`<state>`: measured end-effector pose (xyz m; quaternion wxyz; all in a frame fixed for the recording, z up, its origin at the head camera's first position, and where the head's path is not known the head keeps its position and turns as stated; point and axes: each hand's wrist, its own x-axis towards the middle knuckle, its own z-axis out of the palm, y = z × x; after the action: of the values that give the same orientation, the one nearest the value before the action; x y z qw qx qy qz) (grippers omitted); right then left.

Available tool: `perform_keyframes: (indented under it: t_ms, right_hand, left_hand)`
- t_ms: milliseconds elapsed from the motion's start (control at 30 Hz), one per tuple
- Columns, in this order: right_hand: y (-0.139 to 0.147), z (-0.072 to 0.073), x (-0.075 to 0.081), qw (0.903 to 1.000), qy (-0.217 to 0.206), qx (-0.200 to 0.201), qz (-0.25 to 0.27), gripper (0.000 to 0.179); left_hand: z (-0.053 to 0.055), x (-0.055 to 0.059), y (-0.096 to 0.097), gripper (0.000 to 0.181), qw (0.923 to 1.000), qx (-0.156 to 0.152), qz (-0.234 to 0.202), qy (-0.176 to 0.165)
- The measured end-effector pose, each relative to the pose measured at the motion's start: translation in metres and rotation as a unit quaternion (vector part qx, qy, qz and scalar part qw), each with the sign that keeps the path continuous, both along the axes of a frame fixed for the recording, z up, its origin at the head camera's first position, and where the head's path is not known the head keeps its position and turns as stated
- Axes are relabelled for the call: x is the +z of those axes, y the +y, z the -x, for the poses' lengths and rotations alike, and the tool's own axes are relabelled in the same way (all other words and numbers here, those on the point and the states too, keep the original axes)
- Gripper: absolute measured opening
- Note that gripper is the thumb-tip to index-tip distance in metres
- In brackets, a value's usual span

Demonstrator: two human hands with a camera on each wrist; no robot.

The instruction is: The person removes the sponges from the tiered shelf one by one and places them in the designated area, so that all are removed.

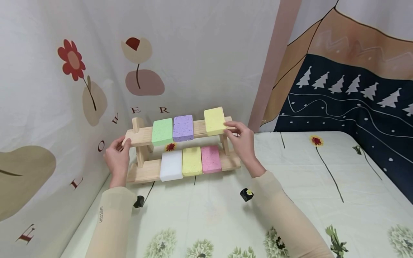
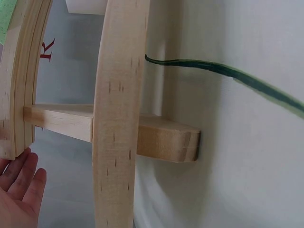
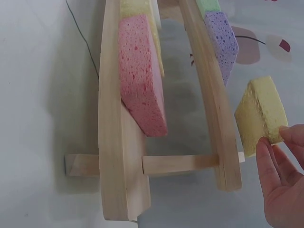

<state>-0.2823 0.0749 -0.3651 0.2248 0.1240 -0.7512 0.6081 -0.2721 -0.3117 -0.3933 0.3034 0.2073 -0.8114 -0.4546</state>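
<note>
A two-tier wooden shelf (image 1: pixel 145 172) stands against the back cloth. My left hand (image 1: pixel 117 158) holds the left end of its upper board, fingers and thumb at the edge. Between thumb and fingertips my right hand (image 1: pixel 242 143) pinches a yellow sponge (image 1: pixel 214 121) by its right edge, at the upper board's right part. In the right wrist view that sponge (image 3: pixel 261 114) appears apart from the board. A green sponge (image 1: pixel 162 132) and a purple sponge (image 1: pixel 183 128) are on the upper tier. White (image 1: pixel 171 165), yellow (image 1: pixel 191 161) and pink (image 1: pixel 211 159) sponges sit side by side below.
A pale flower-printed cloth (image 1: pixel 206 211) covers the table. Behind the shelf hangs a light curtain (image 1: pixel 206 53) with printed flowers and letters. At the right is a dark cloth (image 1: pixel 326 114) with printed trees.
</note>
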Motion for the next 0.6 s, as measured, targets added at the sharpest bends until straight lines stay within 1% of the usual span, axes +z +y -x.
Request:
perform_keyframes:
  t_ms: [267, 500, 600]
  right_hand:
    - [0.008, -0.001, -0.001, 1.0, -0.002, -0.008, -0.003, 0.021]
    - [0.015, -0.001, -0.001, 0.9998, -0.01, -0.016, 0.005, 0.022]
    - [0.019, -0.002, 0.0, 0.9998, -0.009, -0.019, 0.0, 0.022]
  left_hand:
    - [0.0, -0.001, -0.001, 0.047, 1.0, -0.001, 0.0, 0.001]
    - [0.0, 0.0, 0.0, 0.046, 1.0, -0.003, -0.001, 0.001]
    - [0.0, 0.0, 0.0, 0.046, 1.0, -0.002, -0.002, 0.001]
